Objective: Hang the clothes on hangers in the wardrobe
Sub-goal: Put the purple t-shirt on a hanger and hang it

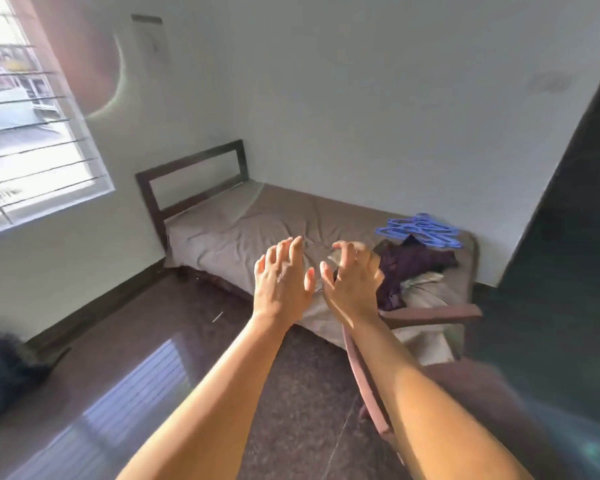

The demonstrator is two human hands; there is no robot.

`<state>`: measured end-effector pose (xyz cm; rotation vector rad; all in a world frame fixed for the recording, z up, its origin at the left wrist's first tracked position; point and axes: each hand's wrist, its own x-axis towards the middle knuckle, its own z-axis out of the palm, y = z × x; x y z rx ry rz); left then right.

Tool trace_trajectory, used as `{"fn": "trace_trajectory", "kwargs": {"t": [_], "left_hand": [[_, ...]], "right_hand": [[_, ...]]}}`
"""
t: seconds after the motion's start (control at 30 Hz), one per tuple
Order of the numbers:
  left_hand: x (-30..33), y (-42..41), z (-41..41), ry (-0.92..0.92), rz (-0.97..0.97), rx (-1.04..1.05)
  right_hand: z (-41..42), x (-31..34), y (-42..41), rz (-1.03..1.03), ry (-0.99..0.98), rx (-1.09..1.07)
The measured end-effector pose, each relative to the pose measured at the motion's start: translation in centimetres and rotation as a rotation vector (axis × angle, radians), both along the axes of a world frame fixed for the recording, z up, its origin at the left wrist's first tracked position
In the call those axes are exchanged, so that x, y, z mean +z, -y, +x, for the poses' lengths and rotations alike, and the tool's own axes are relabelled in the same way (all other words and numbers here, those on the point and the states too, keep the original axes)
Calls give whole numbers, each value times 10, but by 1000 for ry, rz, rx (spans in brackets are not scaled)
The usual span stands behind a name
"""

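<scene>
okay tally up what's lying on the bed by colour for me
Blue: 1 pile of hangers; single hangers too tangled to count
Dark purple: 1 heap of clothes
Pale: 1 garment under the purple heap
Total: 3 groups on the bed

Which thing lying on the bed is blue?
The pile of plastic hangers at the far right end of the bed is blue. The clothes heaped just in front of it are dark purple, with a pale piece underneath.

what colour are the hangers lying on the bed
Blue; the hangers show best in the head view, at the bed's far right end.
</scene>
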<state>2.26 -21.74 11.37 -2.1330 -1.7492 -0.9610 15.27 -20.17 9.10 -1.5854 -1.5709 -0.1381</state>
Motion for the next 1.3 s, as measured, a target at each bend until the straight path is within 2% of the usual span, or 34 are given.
{"fn": "trace_trajectory", "kwargs": {"t": [0.17,0.3,0.37,0.57,0.67,0.77,0.93,1.07,1.2,1.3], "left_hand": [[-42,-61,-36,-53,-102,19],[-62,-124,-71,-9,-147,69],[-73,-160,-84,-22,-175,55],[-102,-286,-110,-165,-246,-118],[-111,-346,-108,-182,-306,-193],[-126,-400,-86,-203,-391,-280],[-163,-480,-23,-259,-484,-445],[-205,-541,41,-320,-546,-567],[-238,-597,96,-359,-638,-632],[-259,-641,133,-370,-672,-678]], "right_hand": [[-32,-20,-87,-156,75,79],[-69,-40,-149,-285,-73,74],[-85,-61,-175,-299,-44,60],[-94,-102,-279,-496,124,-4],[-86,-124,-328,-668,-17,-66],[-61,-147,-365,-751,-270,-199],[10,-186,-419,-680,-409,-436],[78,-236,-471,-841,-571,-560],[133,-288,-500,-1070,-530,-573],[157,-319,-529,-1167,-495,-515]]}}
